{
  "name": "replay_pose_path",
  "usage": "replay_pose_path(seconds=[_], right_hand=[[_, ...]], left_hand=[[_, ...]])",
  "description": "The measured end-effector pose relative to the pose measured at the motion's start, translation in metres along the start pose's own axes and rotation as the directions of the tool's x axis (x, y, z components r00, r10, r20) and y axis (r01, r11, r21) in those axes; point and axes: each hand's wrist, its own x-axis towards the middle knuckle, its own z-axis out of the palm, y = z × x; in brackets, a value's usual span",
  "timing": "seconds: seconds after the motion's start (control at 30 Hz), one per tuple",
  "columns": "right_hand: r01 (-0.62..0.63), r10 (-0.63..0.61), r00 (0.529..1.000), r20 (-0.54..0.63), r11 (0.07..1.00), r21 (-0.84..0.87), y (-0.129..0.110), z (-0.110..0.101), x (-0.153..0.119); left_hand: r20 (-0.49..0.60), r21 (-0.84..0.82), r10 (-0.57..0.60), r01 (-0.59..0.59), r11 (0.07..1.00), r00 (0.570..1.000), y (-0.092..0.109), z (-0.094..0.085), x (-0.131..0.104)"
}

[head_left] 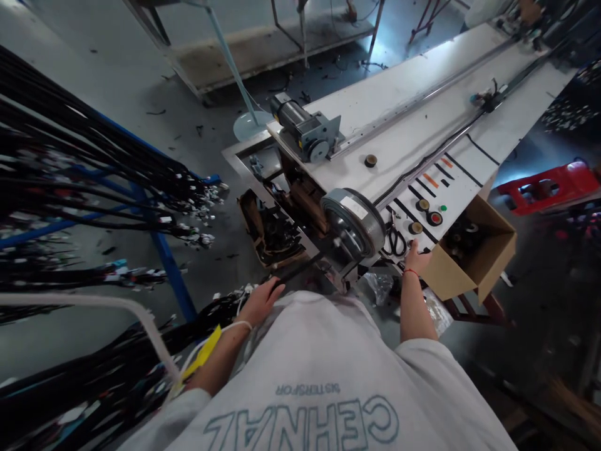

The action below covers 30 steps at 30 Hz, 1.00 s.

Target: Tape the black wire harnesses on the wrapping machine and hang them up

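My left hand (260, 302) is closed around the end of a dark wire harness (298, 269), low at the left of my body. That harness runs up to a round grey wheel-shaped winding head (354, 222) at the table's near end. At the table's front edge is my right hand (417, 258), its visible fingers apart and nothing seen in them. Just beside it lie black-handled scissors (395, 241) and a tape roll (415, 228). Another tape roll (422, 205), a red button (435, 218) and a green button (444, 208) are a little farther off.
A long white table (385, 125) carries a motor (300, 125), a rail and several tape strips. To the right stands an open cardboard box (469, 250); a red stand (549, 186) is beyond. Wire harnesses (141, 188) hang on a blue rack at left. A bin (270, 235) sits below.
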Motion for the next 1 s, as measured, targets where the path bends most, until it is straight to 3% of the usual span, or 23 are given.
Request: replay_pose_path(seconds=[0.23,0.8,0.9,1.0], right_hand=[[0.021,-0.021,1.0,0.021,1.0,-0.007,0.002,0.002,0.001],[-0.027,0.028,0.999,0.017,0.999,-0.017,-0.006,-0.006,-0.007],[-0.029,0.029,1.0,0.002,1.0,-0.012,-0.008,-0.007,-0.009],[-0.037,0.037,0.999,0.012,0.999,-0.017,-0.009,-0.008,-0.009]], left_hand=[[-0.03,0.037,-0.003,0.004,0.999,1.0,0.042,0.0,0.019],[-0.007,0.124,0.115,-0.113,0.986,0.993,0.102,0.017,0.076],[0.004,0.141,0.101,-0.1,0.985,0.995,0.107,0.017,0.086],[0.053,0.182,0.039,-0.048,0.982,0.998,0.096,0.017,0.095]])
